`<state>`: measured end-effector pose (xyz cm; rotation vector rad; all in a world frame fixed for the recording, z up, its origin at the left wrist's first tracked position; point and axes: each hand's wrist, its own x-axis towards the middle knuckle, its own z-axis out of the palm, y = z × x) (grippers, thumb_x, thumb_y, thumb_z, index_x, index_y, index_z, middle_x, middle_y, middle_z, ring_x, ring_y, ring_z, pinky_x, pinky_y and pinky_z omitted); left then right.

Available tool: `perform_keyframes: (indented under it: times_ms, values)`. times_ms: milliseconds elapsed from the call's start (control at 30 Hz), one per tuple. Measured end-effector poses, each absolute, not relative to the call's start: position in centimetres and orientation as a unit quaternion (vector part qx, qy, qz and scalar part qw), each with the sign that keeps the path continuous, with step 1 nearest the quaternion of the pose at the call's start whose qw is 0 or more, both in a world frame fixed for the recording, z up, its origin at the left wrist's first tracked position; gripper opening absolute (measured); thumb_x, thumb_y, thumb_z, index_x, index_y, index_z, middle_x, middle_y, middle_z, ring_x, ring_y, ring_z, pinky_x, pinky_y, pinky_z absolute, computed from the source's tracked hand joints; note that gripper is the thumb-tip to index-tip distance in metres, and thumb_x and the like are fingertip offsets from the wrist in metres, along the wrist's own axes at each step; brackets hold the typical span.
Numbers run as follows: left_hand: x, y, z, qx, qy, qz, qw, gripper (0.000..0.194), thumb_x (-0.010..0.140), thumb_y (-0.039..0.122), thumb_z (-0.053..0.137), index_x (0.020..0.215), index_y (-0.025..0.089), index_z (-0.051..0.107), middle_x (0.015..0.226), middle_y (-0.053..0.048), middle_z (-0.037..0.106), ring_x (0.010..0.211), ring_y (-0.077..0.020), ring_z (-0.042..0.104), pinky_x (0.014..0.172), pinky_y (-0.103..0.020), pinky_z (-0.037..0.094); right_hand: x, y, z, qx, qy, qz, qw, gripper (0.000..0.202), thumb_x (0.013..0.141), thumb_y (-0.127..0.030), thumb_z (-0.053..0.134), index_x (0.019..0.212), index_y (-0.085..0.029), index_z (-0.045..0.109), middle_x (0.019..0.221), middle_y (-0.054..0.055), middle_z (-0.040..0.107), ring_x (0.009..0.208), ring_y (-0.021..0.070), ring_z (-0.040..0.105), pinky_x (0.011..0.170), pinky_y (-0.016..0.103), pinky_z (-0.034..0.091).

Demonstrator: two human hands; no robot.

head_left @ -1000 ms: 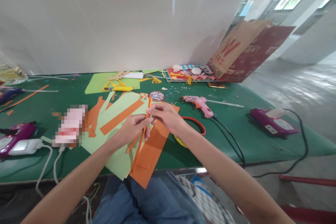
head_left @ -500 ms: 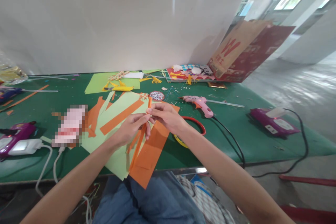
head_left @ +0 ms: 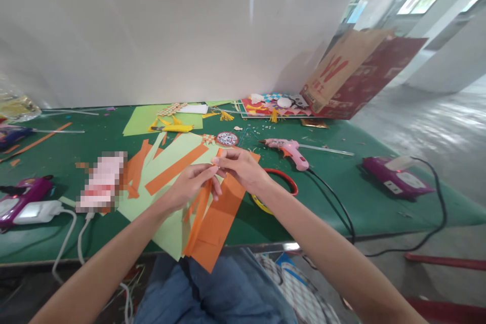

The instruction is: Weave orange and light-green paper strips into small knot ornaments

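Observation:
My left hand (head_left: 192, 182) and my right hand (head_left: 239, 166) meet above the papers, fingertips pinched together on a narrow orange paper strip (head_left: 198, 217). The strip slants down toward the table's front edge, and a short end of it shows above the fingers. Part of it is hidden behind both hands. Beneath lie pale green sheets (head_left: 163, 235) and a wide orange sheet (head_left: 218, 233). Another orange strip (head_left: 176, 168) rests flat on the green, left of my hands. Just beyond them sits a small round dish (head_left: 227, 138) of tiny pieces, beside a woven orange-and-white paper scrap (head_left: 208, 138).
A pink glue gun (head_left: 290, 151) lies to the right, its cord running off the front edge. Red and yellow tape rolls (head_left: 292, 182) are near my right forearm. A yellow cutter (head_left: 176, 128), purple power strips (head_left: 397, 177) and paper bags (head_left: 341, 73) stand around. A white board (head_left: 170, 35) closes the back.
The strip has turned a little in my fingers: its lower part looks wider and has shifted slightly left, and less of its upper end shows. Both hands stay almost in place.

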<state>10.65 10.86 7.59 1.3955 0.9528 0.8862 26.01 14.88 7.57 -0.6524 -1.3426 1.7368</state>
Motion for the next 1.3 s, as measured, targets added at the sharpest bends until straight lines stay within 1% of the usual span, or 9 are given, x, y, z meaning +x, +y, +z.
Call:
perform_keyframes:
  times_ms: [100,267,333,500,667,833,1000,1300]
  values:
    - [10.70,10.73,7.79,0.608,0.425,0.375,0.556,0.032,0.087,0.040,0.051,0.080,0.012,0.064,0.055,-0.001,0.064,0.049,-0.0132,0.060,0.059,-0.027,0.047,25.99,14.88,7.66,-0.266,-0.536,0.686,0.413,0.033,0.061,-0.041,0.077,0.052,-0.018,0.056,0.046,-0.006,0.049,0.048,0.0074,0.041,0.055,0.027,0.032]
    - [10.91,10.48,7.97,0.613,0.447,0.372,0.535,0.029,0.087,0.036,0.050,0.078,0.013,0.065,0.053,-0.001,0.063,0.049,-0.0137,0.060,0.058,-0.027,0.048,26.05,15.07,7.69,-0.303,-0.524,0.664,0.440,0.030,0.057,-0.040,0.079,0.055,-0.018,0.059,0.055,-0.005,0.053,0.049,0.0066,0.042,0.053,0.026,0.031]
    - [10.96,10.45,7.93,0.613,0.451,0.369,0.533,0.028,0.087,0.035,0.050,0.077,0.013,0.065,0.055,-0.001,0.064,0.050,-0.0137,0.061,0.059,-0.027,0.049,26.06,15.07,7.60,-0.305,-0.532,0.654,0.443,0.031,0.057,-0.040,0.079,0.053,-0.018,0.057,0.054,-0.005,0.051,0.049,0.0065,0.041,0.052,0.026,0.031]
    - [10.94,10.45,7.81,0.613,0.450,0.376,0.529,0.027,0.086,0.037,0.051,0.080,0.013,0.064,0.060,-0.002,0.066,0.054,-0.0149,0.063,0.061,-0.028,0.051,25.98,14.78,7.52,-0.263,-0.552,0.677,0.410,0.033,0.063,-0.042,0.076,0.052,-0.018,0.056,0.046,-0.006,0.045,0.048,0.0082,0.042,0.053,0.027,0.033]
    - [10.91,10.48,7.69,0.616,0.443,0.376,0.532,0.028,0.087,0.038,0.049,0.078,0.014,0.061,0.059,-0.003,0.066,0.053,-0.0150,0.063,0.060,-0.028,0.051,25.99,14.73,7.58,-0.261,-0.553,0.679,0.406,0.031,0.063,-0.042,0.076,0.054,-0.018,0.058,0.046,-0.006,0.047,0.047,0.0080,0.042,0.053,0.027,0.033]
    - [10.95,10.52,7.64,0.618,0.448,0.372,0.529,0.030,0.087,0.039,0.049,0.074,0.014,0.060,0.059,-0.003,0.066,0.052,-0.0144,0.062,0.060,-0.028,0.050,26.08,14.89,7.55,-0.288,-0.543,0.671,0.414,0.029,0.061,-0.043,0.076,0.059,-0.017,0.061,0.051,-0.004,0.053,0.049,0.0080,0.044,0.053,0.027,0.033]
    - [10.95,10.42,7.71,0.622,0.452,0.367,0.523,0.029,0.088,0.037,0.048,0.074,0.014,0.062,0.058,-0.002,0.066,0.052,-0.0144,0.063,0.062,-0.028,0.050,26.04,14.80,7.53,-0.286,-0.545,0.665,0.423,0.032,0.061,-0.042,0.076,0.052,-0.018,0.057,0.050,-0.005,0.051,0.049,0.0078,0.042,0.054,0.027,0.033]
    - [10.89,10.52,7.34,0.630,0.445,0.359,0.526,0.027,0.089,0.034,0.048,0.076,0.014,0.062,0.060,-0.002,0.067,0.053,-0.0140,0.063,0.061,-0.027,0.050,25.80,14.58,7.61,-0.294,-0.522,0.671,0.436,0.031,0.059,-0.038,0.078,0.051,-0.018,0.055,0.052,-0.005,0.052,0.046,0.0072,0.042,0.052,0.027,0.032]
